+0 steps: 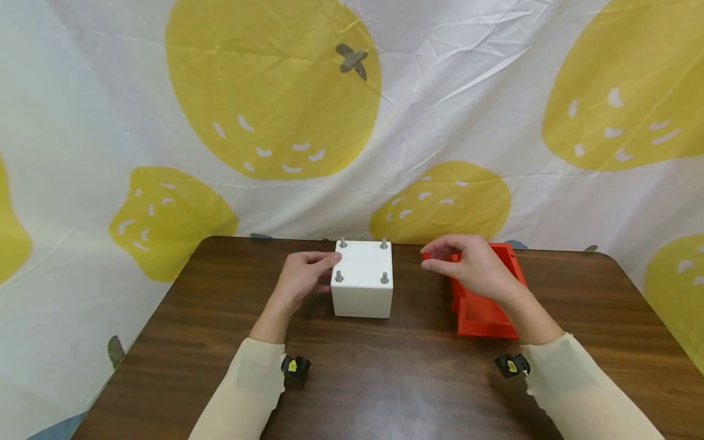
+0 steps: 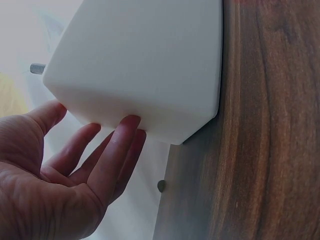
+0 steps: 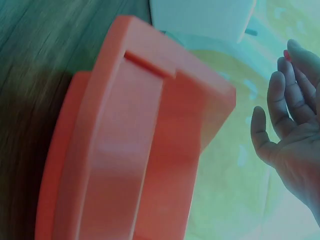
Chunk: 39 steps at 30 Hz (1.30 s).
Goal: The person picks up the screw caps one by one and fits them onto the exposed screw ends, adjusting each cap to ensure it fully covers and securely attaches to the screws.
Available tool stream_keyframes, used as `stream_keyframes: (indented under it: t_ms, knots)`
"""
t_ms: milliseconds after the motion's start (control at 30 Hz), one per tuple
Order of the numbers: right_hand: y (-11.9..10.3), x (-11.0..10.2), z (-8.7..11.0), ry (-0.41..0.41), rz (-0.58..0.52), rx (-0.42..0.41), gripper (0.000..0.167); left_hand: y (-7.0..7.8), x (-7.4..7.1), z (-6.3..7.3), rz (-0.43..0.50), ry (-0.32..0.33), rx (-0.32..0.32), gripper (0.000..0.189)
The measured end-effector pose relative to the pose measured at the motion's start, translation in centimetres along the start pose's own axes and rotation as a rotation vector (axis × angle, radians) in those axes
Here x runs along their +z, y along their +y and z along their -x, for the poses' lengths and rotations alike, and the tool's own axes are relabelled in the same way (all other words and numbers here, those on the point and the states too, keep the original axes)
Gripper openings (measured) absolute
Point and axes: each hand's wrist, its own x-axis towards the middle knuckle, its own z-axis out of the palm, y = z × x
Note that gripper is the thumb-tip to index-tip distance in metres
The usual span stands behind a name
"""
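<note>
A white block (image 1: 363, 260) stands on the table with a threaded metal bolt (image 1: 385, 278) rising near each corner of its top. My left hand (image 1: 301, 275) rests against the block's left side, thumb at the top edge. In the left wrist view, its fingertips (image 2: 131, 120) touch the side face, with the fingers loosely bent. To the right of the block, my right hand (image 1: 474, 266) pinches a small red piece (image 1: 426, 256) between thumb and index finger, above the table. The fingertips hide most of this piece (image 3: 287, 55) in the right wrist view.
A red plastic bin (image 1: 486, 331) sits on the table under my right hand and forearm. The brown wooden table (image 1: 379, 379) ends at the back against a hanging white cloth (image 1: 440, 110) with yellow fruit prints.
</note>
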Motion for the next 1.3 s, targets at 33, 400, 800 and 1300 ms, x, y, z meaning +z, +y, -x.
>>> stream_keyframes:
  t_ms: [33,400,800,1300]
  knots:
    - [-0.1,0.1,-0.1,-0.002,-0.007,-0.003,0.022,0.0,0.0,0.0,0.0,0.0,0.001,0.044]
    - [-0.8,1.5,-0.9,-0.035,-0.062,-0.052,0.019,0.1,0.0,0.0,0.001,0.0,-0.001,0.044]
    - [-1.6,3.0,-1.2,-0.068,-0.143,-0.039,0.021,-0.1,0.1,0.0,0.0,0.006,-0.004,0.042]
    - [-2.1,4.3,-1.5,-0.104,-0.187,-0.042,0.023,-0.1,0.1,0.0,0.004,0.004,-0.002,0.043]
